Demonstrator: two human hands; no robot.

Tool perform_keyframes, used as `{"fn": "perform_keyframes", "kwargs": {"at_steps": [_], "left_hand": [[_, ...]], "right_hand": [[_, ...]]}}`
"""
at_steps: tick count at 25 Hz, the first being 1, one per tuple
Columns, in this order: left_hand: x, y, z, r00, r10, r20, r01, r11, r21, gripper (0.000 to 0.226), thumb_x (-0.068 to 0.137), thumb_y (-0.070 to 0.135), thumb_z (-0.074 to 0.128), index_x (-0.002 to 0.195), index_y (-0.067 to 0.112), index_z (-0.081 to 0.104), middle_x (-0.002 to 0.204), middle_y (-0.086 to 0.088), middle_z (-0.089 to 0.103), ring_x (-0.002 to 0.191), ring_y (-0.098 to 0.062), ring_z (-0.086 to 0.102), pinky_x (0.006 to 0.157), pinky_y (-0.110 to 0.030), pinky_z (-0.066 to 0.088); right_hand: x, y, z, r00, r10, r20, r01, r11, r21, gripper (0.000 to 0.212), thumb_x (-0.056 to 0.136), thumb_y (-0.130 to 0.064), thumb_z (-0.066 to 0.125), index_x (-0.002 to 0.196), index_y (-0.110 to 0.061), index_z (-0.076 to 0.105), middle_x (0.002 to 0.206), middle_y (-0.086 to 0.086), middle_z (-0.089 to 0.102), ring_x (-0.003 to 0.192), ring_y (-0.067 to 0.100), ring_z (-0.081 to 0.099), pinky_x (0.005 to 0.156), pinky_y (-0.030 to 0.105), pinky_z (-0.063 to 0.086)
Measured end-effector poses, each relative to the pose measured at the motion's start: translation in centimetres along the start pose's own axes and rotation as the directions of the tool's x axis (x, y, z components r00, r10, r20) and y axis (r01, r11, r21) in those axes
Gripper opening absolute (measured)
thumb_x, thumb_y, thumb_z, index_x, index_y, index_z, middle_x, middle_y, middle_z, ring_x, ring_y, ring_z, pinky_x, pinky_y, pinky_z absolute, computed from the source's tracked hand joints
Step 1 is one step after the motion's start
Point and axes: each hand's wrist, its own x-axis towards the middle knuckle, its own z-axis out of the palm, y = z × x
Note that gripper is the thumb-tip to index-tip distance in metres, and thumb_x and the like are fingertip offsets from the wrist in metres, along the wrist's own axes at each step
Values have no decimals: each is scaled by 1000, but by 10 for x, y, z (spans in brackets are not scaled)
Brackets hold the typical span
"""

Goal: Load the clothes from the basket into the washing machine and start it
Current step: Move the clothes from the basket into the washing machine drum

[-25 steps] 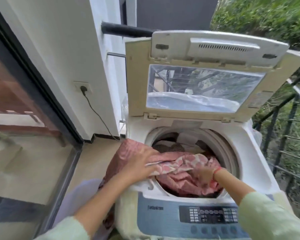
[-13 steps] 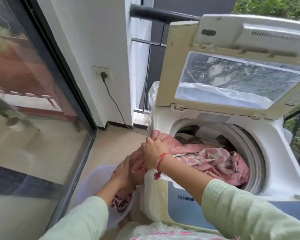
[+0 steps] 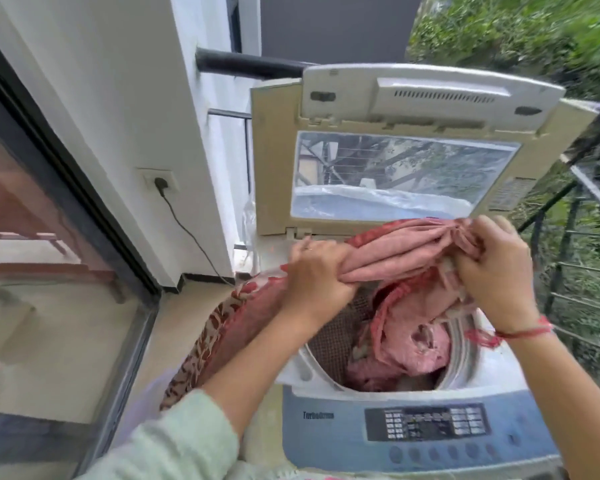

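Left hand (image 3: 317, 271), right hand (image 3: 496, 271): grip clamped on pink cloth (image 3: 395, 252), now lifted above drum (image 3: 462, 351).

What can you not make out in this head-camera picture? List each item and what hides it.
Head view:
1. Control panel labels: too small, blurred.
2. Drum floor: covered by pink clothes.
3. Right hand: fingertips buried in the bunched cloth.
4. Washing machine front: cut off by the bottom edge.

wall (image 3: 118, 81): white, 11 o'clock | socket (image 3: 160, 180): on wall, plugged | door (image 3: 32, 271): glass, dark frame, 9 o'clock | floor (image 3: 184, 327): beige | railing (image 3: 568, 271): black, 3 o'clock | greenery (image 3: 534, 29): 1 o'clock, was daylit
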Motion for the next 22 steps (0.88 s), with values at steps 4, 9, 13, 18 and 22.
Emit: {"fn": "perform_keyframes", "kwargs": {"at_steps": [4,9,13,18,22], "left_hand": [[-13,-6,66,589,-280,758,35,946,322,70,78,42,63,138,17,36,140,-11,41,138,-31,27,111,-64,0],[-68,-71,1,842,-344,416,397,917,-44,59,82,32,59,136,37,35,143,6,33,134,-20,33,109,-47,33],[-135,-185,-59,681,-641,354,607,765,217,91,72,33,63,149,25,14,149,-10,23,137,-31,25,110,-45,28],[-183,-235,-26,395,-652,648,545,734,406,146,50,57,81,145,27,-25,156,-5,-19,145,-26,-9,117,-49,5],[-185,-238,5,507,-636,582,555,757,344,102,66,50,69,148,24,14,154,3,12,144,-26,12,113,-42,20]], "right_hand": [[-65,107,90,874,-9,487,303,792,-530,29,74,-7,53,102,-11,50,103,23,57,84,37,61,67,42,54],[-129,127,163,-144,421,896,520,802,-293,63,88,-38,49,143,-10,35,148,10,37,136,33,34,110,45,32],[-46,15,169,459,128,879,333,893,-304,37,87,-34,55,121,-19,60,122,8,62,112,27,59,92,35,48],[-66,-160,213,292,-65,954,463,883,-82,96,74,-73,50,150,-26,15,159,3,4,145,30,3,112,63,14],[-102,-196,228,233,144,962,674,689,-266,57,91,-35,51,141,-11,37,148,14,32,141,37,17,105,56,33]]}}
